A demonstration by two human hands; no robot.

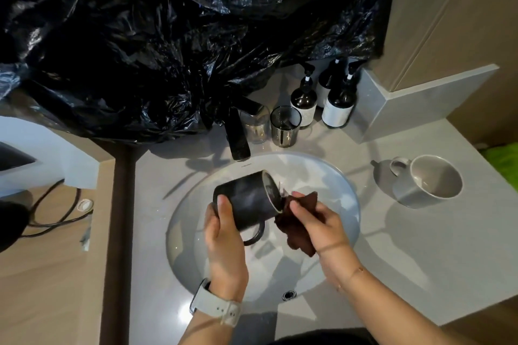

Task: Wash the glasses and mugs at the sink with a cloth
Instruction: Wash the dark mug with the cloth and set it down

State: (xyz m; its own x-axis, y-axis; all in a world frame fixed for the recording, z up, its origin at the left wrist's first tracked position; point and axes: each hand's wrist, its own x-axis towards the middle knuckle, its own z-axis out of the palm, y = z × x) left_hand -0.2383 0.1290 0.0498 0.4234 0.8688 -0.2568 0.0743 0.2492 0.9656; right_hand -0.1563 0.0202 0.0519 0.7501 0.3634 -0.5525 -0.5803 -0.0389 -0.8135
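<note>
Holding one black mug (246, 204) on its side above the sink (344, 190), my left grip (221, 228) is clamped around its body, mouth turned to the right. My right grip (316, 221) is closed on one dark brown cloth (294, 228), which touches the mug's rim. On the bench (392, 246) I count one grey mug (429, 180) at the right, two glasses (284, 126) beside the black tap (238, 134), and three pump bottles (304, 98) behind them.
</note>
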